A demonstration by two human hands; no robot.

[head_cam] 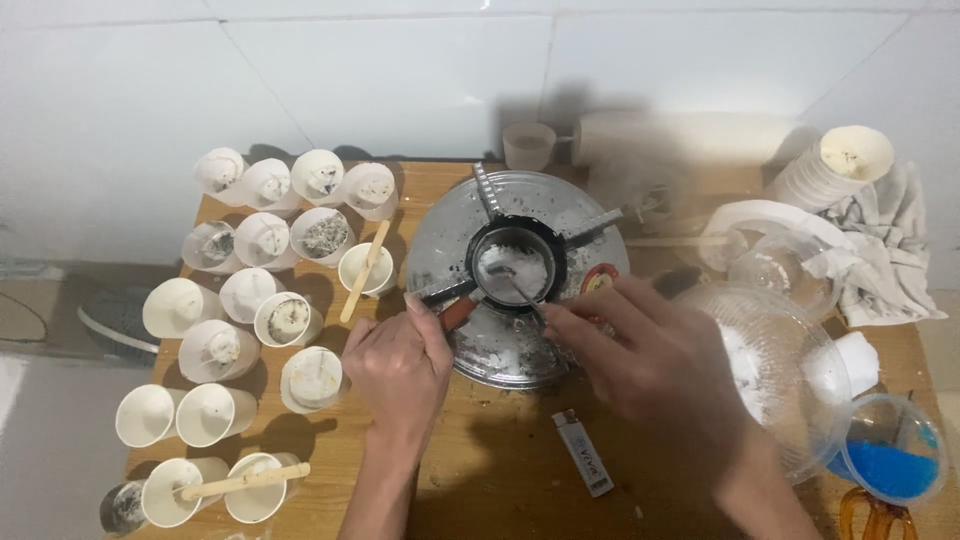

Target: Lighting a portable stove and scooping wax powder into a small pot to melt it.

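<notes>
scissors cut off at bottom edge, pan handle hidden under left hand

Cups left of stove; lighter probably before it.

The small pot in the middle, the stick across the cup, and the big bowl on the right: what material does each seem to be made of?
The small pot looks like dark metal, dull and sooty, with white stuff inside. The stick across the cup looks like plain pale wood, flat and matte. The big bowl seems clear plastic or perhaps glass: it is see-through with shiny reflections.
</notes>
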